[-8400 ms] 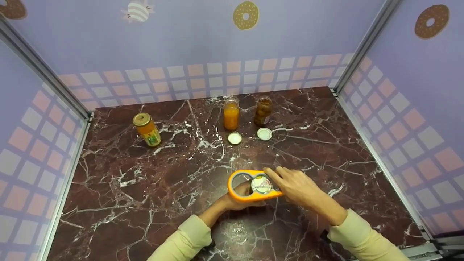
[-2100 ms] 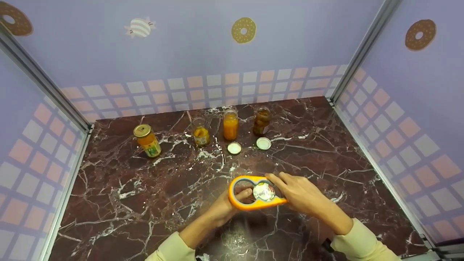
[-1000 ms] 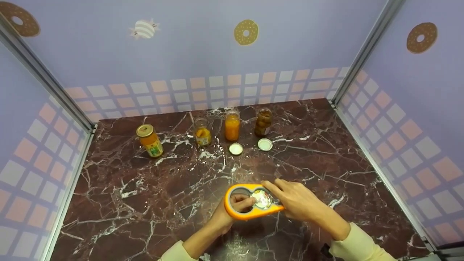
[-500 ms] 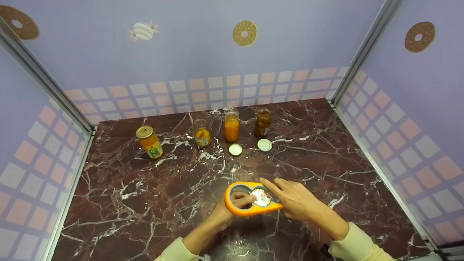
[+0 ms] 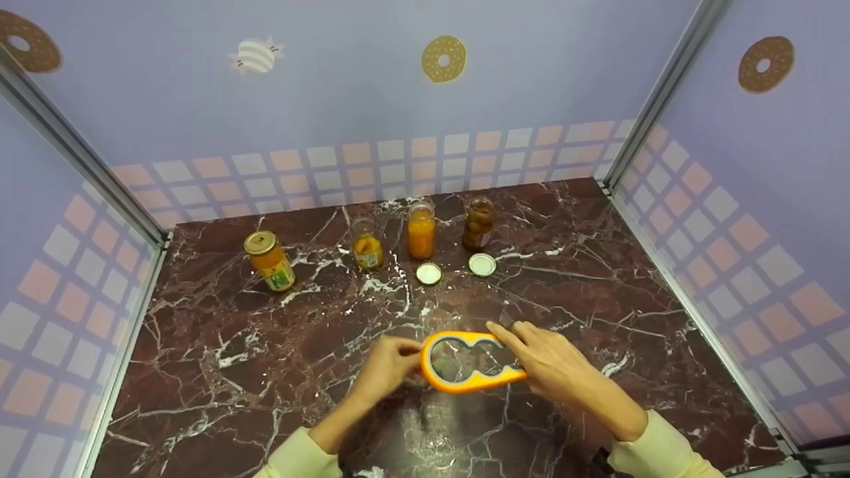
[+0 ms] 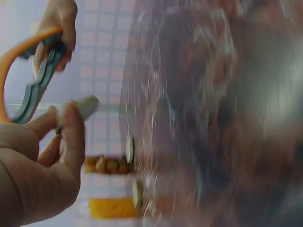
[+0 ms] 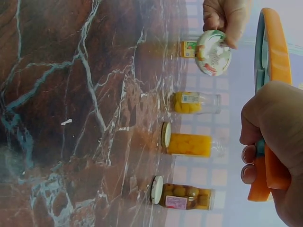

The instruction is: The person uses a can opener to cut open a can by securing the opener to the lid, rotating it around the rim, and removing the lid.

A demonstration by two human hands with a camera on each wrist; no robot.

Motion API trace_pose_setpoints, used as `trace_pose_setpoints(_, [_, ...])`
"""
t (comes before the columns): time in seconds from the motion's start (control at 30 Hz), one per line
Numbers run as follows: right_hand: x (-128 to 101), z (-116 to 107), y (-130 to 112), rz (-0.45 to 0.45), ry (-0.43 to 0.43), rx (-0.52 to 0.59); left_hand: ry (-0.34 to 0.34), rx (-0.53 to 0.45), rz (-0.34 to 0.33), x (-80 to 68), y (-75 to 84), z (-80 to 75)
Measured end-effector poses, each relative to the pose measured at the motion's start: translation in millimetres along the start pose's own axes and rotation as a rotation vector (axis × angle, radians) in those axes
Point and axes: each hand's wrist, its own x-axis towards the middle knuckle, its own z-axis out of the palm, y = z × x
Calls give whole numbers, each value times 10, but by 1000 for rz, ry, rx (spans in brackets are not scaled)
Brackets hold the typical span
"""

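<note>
My right hand [image 5: 524, 352] grips an orange jar opener [image 5: 465, 382] by one end and holds it above the marble table [image 5: 597, 292]; both of its rings show nothing inside. Just left of it, my left hand [image 5: 398, 352] pinches a small white printed lid [image 7: 213, 53] between thumb and fingers. The head view hides the lid behind the fingers. The left wrist view is blurred but shows the lid [image 6: 78, 108] at my fingertips, with the opener [image 6: 28, 85] beyond.
Along the back stand a gold-lidded orange jar [image 5: 269, 260], a small open jar [image 5: 366, 243], an open orange jar [image 5: 421, 230] and a dark jar [image 5: 479, 224]. Two white lids [image 5: 428, 273] [image 5: 482, 264] lie before them. Metal frame posts and walls enclose the table.
The lid that sat in the opener's ring has come out; my left hand has drawn it away to the left. The opener has stayed in my right hand.
</note>
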Motion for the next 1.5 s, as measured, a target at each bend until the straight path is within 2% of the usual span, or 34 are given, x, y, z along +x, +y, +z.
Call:
trace_pose_setpoints(0.17, [-10, 29, 9, 4, -8, 0, 115, 267, 54, 107, -21, -295])
trace_pose_setpoints(0.33, [-15, 63, 21, 14, -19, 14, 275, 418, 137, 248, -18, -556])
trace_pose_setpoints(0.43, [-23, 75, 20, 19, -21, 15, 362, 543, 191, 357, -29, -677])
trace_pose_setpoints(0.53, [-29, 89, 11, 23, -30, 16, 417, 693, 235, 486, -99, -761])
trace_pose_setpoints(0.6, [-30, 101, 7, 19, -32, 17, 431, 780, 252, 570, -163, -796])
trace_pose_setpoints(0.73, [-27, 109, 3, 4, -20, 20, 415, 903, 244, 725, -301, -820])
trace_pose_setpoints(1.03, [-28, 138, -4, -2, -14, 28, 420, 1171, 266, 973, -591, -749])
trace_pose_setpoints(1.3, [-46, 141, -21, 6, -22, 27, 413, 1232, 255, 1056, -677, -663])
trace_pose_setpoints(1.5, [-44, 139, -16, 12, -9, 19, 407, 1224, 258, 1085, -709, -630])
